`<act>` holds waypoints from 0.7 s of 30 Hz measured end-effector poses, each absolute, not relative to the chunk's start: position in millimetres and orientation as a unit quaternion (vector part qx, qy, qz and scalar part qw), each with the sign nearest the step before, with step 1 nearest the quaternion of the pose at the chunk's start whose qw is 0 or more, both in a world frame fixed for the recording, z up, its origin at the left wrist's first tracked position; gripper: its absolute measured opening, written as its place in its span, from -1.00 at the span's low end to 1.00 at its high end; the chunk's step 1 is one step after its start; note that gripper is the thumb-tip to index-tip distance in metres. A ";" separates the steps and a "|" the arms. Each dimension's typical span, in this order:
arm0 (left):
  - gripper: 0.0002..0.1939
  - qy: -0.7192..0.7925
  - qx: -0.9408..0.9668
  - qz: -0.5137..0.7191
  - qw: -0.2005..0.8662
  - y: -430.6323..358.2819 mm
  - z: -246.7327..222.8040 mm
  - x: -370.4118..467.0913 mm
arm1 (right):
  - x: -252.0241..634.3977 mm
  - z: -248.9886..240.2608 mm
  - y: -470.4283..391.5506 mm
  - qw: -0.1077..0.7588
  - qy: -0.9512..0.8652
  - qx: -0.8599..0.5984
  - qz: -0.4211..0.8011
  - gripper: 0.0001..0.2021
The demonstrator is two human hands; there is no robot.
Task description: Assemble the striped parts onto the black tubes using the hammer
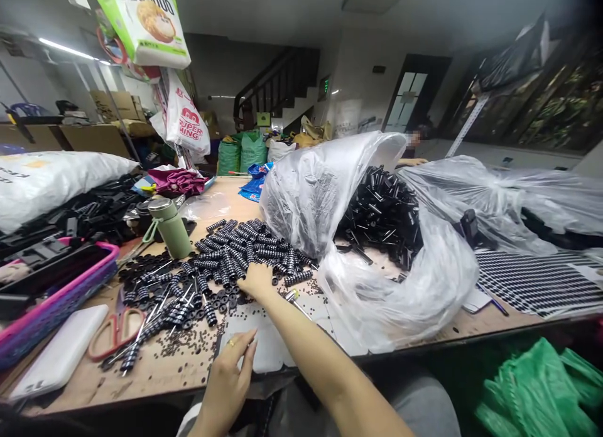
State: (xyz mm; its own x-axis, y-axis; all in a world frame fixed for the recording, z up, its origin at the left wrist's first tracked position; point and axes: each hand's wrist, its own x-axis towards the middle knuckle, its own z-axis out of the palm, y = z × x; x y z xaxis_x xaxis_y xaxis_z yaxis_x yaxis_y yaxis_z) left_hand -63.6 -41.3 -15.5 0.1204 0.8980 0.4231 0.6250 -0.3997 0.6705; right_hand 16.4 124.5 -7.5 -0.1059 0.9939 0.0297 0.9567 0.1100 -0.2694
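Observation:
My right hand (pixel 258 281) reaches forward to the near edge of a heap of black ribbed rollers with pale bands (pixel 249 245). Its fingers curl down among them, and whatever they grip is hidden. Nearer my body, my left hand (pixel 232 365), with a ring on it, hovers over the front edge of a pale sheet (pixel 264 336). The fingers of that hand are stretched out, the thumb close to them, and nothing shows between them. A tool with a yellowish end (pixel 292 295) lies right of my right forearm. Small dark beads (pixel 188 346) are scattered on the table.
Red-handled scissors (pixel 117 333), a white slab-like case (pixel 59 352) and a pink-rimmed basket (pixel 106 255) are at left. A green flask (pixel 170 228) stands behind the rollers. A large clear plastic bag (pixel 306 192) spills black parts (pixel 381 211) at right. Another person is behind it.

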 end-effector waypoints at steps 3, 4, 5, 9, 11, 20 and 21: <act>-0.70 0.538 0.709 0.415 0.189 -42.0 -14.9 -66.0 | 5.5 -9.4 120.8 0.112 -0.735 -0.661 0.101 -0.57; -0.70 0.540 0.704 0.416 0.198 -42.1 -14.5 -67.3 | 2.3 -10.2 119.8 0.115 -0.733 -0.662 0.105 -0.57; -0.70 0.542 0.700 0.417 0.207 -42.1 -13.8 -69.0 | -0.5 -10.8 119.2 0.118 -0.731 -0.663 0.110 -0.58; -0.67 0.563 0.669 0.419 0.245 -38.8 -10.2 -79.3 | -0.3 -7.8 119.5 0.130 -0.730 -0.658 0.136 -0.70; -0.63 0.589 0.630 0.433 0.264 -32.0 -8.2 -85.8 | 9.8 -4.0 115.5 0.145 -0.734 -0.646 0.151 -0.70; -0.33 0.527 0.397 0.608 0.441 31.0 -1.9 -50.1 | 81.2 -3.8 17.8 0.263 -0.802 -0.497 0.201 -0.73; -0.37 0.517 0.410 0.606 0.444 31.2 -3.6 -40.4 | 90.0 -3.6 11.0 0.276 -0.812 -0.471 0.208 -0.73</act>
